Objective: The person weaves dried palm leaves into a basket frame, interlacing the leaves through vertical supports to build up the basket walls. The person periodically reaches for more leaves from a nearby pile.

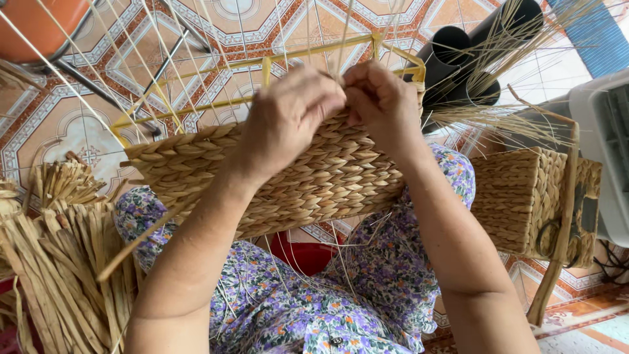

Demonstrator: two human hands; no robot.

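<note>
A half-woven straw basket (314, 180) lies on my knees, built on a yellow wire frame (196, 108) with thin pale reed stakes (164, 72) sticking up from it. My left hand (288, 118) and my right hand (380, 98) meet at the top edge of the weave, near its right end. Both pinch the dried straw strand there, fingers closed on it. The strand itself is mostly hidden under my fingers. My lap is covered by purple flowered cloth (308, 308).
A bundle of dried straw strips (59, 262) lies at the left. A finished woven basket (531, 203) stands at the right beside a grey plastic crate (606, 144). Dark tubes (472, 59) lie behind. A red stool (304, 252) shows below the basket. Patterned tile floor.
</note>
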